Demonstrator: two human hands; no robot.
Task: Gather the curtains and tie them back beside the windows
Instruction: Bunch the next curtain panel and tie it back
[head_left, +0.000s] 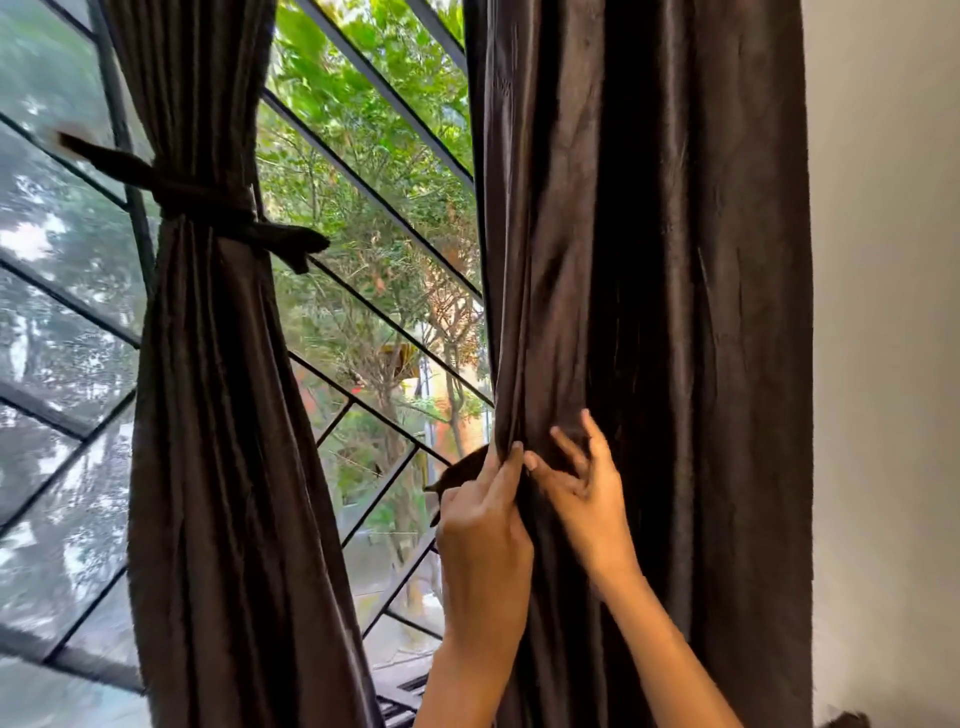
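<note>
Two dark brown curtains hang before a window. The left curtain (218, 415) is bunched and bound with a knotted brown tie-back (208, 208). The right curtain (649, 260) hangs loose and wide. My left hand (483, 535) pinches the right curtain's left edge, with a dark strip of fabric (462, 470) sticking out behind its fingers. My right hand (582, 488) lies against the folds just beside it, fingers spread and partly curled into the cloth.
The window (374, 260) has dark metal bars running diagonally, with green trees outside. A pale wall (883, 312) stands to the right of the loose curtain. A dark slatted thing (400, 696) shows at the bottom between the curtains.
</note>
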